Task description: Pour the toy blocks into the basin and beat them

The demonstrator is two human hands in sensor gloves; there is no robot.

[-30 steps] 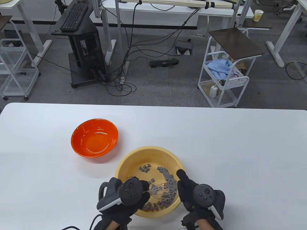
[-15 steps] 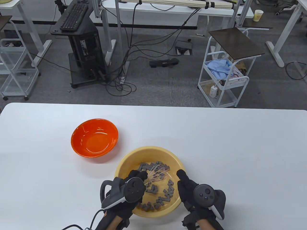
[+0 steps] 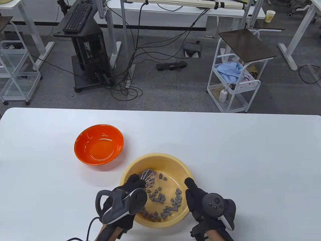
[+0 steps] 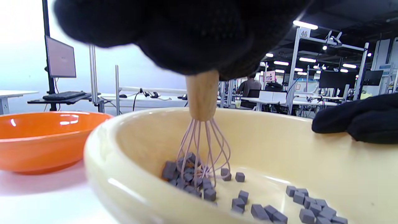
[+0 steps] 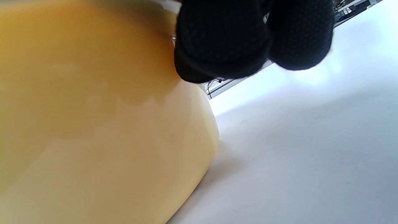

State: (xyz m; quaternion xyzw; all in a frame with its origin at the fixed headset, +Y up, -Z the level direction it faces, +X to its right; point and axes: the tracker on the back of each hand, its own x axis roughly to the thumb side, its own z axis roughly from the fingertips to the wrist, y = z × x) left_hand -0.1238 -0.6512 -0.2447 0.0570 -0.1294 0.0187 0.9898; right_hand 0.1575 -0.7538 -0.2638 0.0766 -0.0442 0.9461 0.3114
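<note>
The yellow basin [image 3: 160, 158] sits near the table's front edge and holds several small grey blocks [image 3: 173, 202]. My left hand [image 3: 131, 185] grips the wooden handle [image 4: 202, 96] of a whisk [image 3: 148, 177], whose pink wires [image 4: 203, 152] stand in a clump of blocks by the basin's far left wall. My right hand [image 3: 194, 194] holds the basin's right rim [image 5: 192, 102], thumb over the edge. The orange bowl [image 3: 99, 144] stands empty to the upper left.
The white table [image 3: 238, 150] stretches wide to the right and behind the bowls. A cable [image 3: 90, 224] trails from the left glove at the front edge. Carts, desks and floor cables lie beyond the table.
My left hand has swept the whisk from the basin's near right side up and over to its far left, pushing blocks along. The right hand has kept its hold on the rim.
</note>
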